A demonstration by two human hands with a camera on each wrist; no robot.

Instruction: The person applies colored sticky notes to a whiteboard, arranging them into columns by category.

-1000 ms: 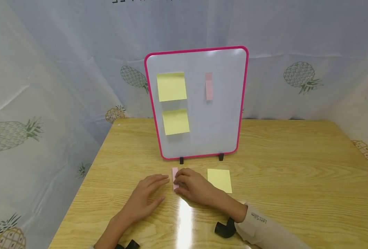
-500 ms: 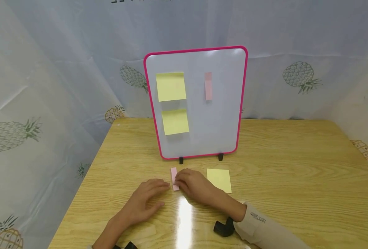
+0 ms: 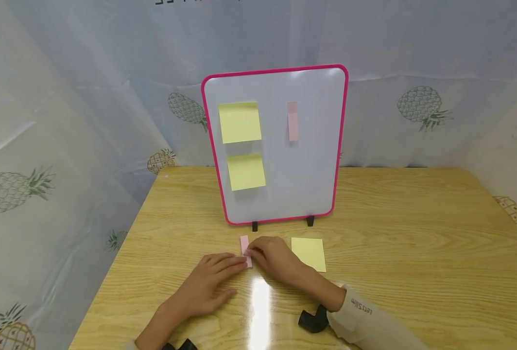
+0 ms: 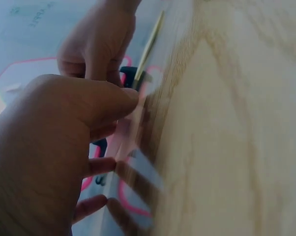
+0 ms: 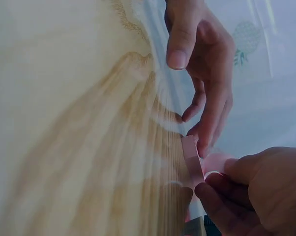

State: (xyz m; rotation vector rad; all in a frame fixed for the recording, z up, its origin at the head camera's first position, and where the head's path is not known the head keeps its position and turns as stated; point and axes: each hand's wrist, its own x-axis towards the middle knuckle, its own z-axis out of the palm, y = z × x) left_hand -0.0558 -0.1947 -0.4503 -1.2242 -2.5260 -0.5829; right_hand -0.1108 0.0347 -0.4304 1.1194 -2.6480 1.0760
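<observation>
A narrow pad of pink sticky notes (image 3: 244, 241) lies on the wooden table, in front of the whiteboard. My right hand (image 3: 280, 262) pinches the pad's top pink sticky note (image 5: 216, 161) between thumb and fingers; the right wrist view shows this sheet curling up from the pad (image 5: 191, 156). From the left, my left hand (image 3: 206, 287) reaches its extended fingertips onto the near end of the pad, thumb held apart. Beside my right hand lies a yellow sticky note pad (image 3: 309, 253), flat on the table.
Behind the hands a pink-framed whiteboard (image 3: 280, 194) stands on small black feet (image 3: 310, 221). Two yellow sticky notes (image 3: 240, 122) are on its left half, one above the other, and one pink sticky note (image 3: 292, 124) is at upper right. A pineapple-print curtain (image 3: 372, 43) hangs behind.
My left hand has moved slightly right, its fingertips now reaching the pink pad. The right fingers have drawn together at the pad's right edge and pinch its top sheet.
</observation>
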